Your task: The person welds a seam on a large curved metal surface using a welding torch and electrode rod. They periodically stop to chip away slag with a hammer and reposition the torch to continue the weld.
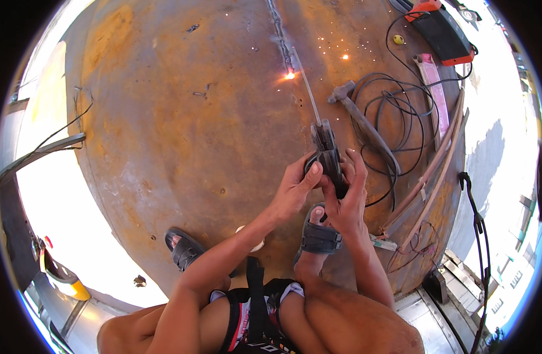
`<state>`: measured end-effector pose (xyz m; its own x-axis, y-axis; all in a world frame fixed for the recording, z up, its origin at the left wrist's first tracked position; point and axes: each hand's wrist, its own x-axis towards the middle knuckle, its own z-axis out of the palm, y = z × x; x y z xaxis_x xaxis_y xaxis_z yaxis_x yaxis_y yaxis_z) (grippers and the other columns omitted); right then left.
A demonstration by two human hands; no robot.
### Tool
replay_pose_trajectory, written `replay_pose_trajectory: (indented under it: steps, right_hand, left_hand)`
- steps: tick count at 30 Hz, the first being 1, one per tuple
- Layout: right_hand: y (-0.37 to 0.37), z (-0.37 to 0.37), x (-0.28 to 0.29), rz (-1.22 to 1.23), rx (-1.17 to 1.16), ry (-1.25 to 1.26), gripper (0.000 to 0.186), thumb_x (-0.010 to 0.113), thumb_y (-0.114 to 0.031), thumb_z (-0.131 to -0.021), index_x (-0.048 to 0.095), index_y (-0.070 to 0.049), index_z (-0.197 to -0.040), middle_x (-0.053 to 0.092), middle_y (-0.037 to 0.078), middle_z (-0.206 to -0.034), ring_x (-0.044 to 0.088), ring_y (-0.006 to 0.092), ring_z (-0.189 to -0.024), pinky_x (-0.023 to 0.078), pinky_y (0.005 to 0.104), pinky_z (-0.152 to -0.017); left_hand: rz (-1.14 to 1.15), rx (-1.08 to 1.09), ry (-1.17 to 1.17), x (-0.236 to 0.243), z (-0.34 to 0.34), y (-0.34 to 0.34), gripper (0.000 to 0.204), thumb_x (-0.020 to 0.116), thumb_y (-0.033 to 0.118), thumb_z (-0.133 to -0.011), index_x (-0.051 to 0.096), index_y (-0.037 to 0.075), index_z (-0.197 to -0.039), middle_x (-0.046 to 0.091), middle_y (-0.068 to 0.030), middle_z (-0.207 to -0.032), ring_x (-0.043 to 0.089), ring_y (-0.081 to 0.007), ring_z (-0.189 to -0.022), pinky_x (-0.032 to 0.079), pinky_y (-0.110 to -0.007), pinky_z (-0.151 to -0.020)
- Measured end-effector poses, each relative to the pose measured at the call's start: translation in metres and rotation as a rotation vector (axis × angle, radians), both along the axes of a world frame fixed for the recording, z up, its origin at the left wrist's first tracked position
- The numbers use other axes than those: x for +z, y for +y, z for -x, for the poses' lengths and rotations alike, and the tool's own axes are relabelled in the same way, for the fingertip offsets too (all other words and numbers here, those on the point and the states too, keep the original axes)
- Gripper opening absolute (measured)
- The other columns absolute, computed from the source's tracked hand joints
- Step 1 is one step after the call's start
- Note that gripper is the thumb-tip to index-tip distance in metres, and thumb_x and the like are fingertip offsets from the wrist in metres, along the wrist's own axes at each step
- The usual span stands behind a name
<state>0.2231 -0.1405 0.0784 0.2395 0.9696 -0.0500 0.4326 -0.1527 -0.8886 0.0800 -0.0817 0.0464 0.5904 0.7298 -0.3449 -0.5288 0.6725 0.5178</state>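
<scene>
A black welding electrode holder (pixel 327 154) is gripped between both my hands. My left hand (pixel 297 187) closes on its left side, thumb along the body. My right hand (pixel 349 194) wraps the right side and the lower end, fingers bent. From the jaws a thin grey welding rod (pixel 307 88) points away from me, slanting slightly left. Beside it, a grey weld seam (pixel 276 26) runs down a rusty steel plate (pixel 165 118) and ends at a glowing orange spot (pixel 290 75). Whether the rod's tip touches the plate, I cannot tell.
Right of the holder lie a hammer (pixel 365 121) and coiled black cable (pixel 401 97). Farther right are a pink strip (pixel 433 88), rusty metal bars (pixel 439 165) and a black-and-orange welding machine (pixel 439 32). Sparks (pixel 345 57) dot the plate. My sandalled feet (pixel 318 236) rest on it.
</scene>
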Motion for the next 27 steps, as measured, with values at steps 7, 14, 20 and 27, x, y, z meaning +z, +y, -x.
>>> replay_pose_trajectory:
  steps: [7,14,20,27]
  right_hand:
    - [0.044,-0.035,0.087,0.12,0.234,-0.289,0.038,0.075,-0.011,-0.098,0.062,-0.001,-0.133,0.073,0.022,-0.103,0.075,0.0418,-0.095,0.057,0.0441,-0.081]
    - [0.083,-0.161,0.006,0.471,0.331,-0.826,0.03,0.072,-0.02,-0.101,0.066,-0.001,-0.123,0.073,0.022,-0.113,0.072,0.0435,-0.103,0.055,0.0514,-0.09]
    - [0.057,-0.155,-0.064,0.26,0.233,-0.922,0.035,0.066,-0.027,-0.107,0.059,-0.003,-0.13,0.072,0.023,-0.116,0.072,0.0448,-0.101,0.056,0.0528,-0.086]
    - [0.095,-0.101,0.007,0.213,0.243,-0.256,0.04,0.057,-0.038,-0.114,0.057,0.002,-0.116,0.066,0.025,-0.078,0.068,0.0474,-0.073,0.048,0.0505,-0.065]
  left_hand:
    - [-0.158,0.267,0.38,0.005,-0.009,-0.023,0.038,0.079,0.025,-0.103,0.065,-0.003,-0.126,0.074,-0.0066,-0.11,0.073,-0.0155,-0.096,0.059,-0.033,-0.091]
    - [-0.135,0.328,0.346,0.004,0.009,-0.046,0.042,0.078,0.027,-0.104,0.063,-0.004,-0.128,0.074,-0.0112,-0.113,0.075,-0.0225,-0.099,0.061,-0.038,-0.09]
    - [-0.164,0.33,0.438,0.007,0.025,-0.062,0.043,0.079,0.026,-0.103,0.062,-0.005,-0.127,0.073,-0.0121,-0.113,0.075,-0.0223,-0.098,0.062,-0.038,-0.089]
    - [-0.219,0.315,0.559,-0.001,0.05,-0.073,0.046,0.08,0.027,-0.102,0.061,-0.006,-0.128,0.072,-0.0137,-0.111,0.075,-0.0241,-0.095,0.063,-0.039,-0.085]
